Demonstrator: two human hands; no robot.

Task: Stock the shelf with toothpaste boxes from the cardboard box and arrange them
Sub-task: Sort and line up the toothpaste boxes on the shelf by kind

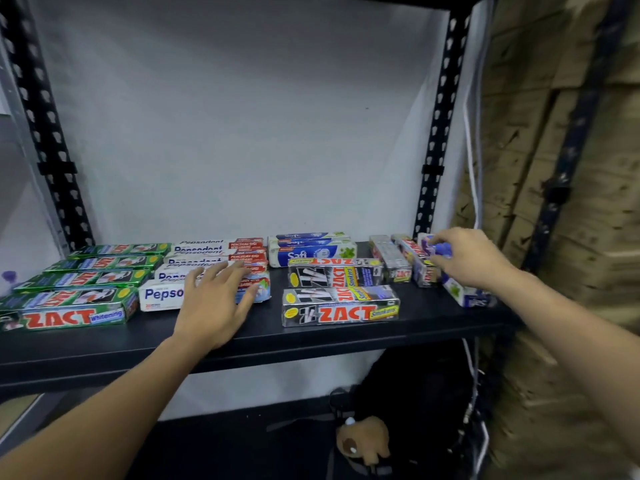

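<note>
On the black shelf [242, 344] lie rows of toothpaste boxes: green Zact boxes [74, 306] at the left, white Pepsodent boxes [159, 294], blue-white Safi boxes [311, 252] at the back, and silver Zact Smokers boxes [339, 306]. My left hand [216, 303] hovers over or rests on the front Pepsodent box with straight, spread fingers. At the far right my right hand [467, 258] curls its fingers round a blue-white Safi box [464, 294] that lies lengthwise beside two lengthwise silver Zact boxes [398, 261]. The cardboard box is out of view.
Black perforated uprights [440, 133] frame the shelf, with a white wall behind. A wooden board wall [561, 168] stands at the right. On the lower shelf sits a dark bag [415, 393] with a brown plush toy [367, 441].
</note>
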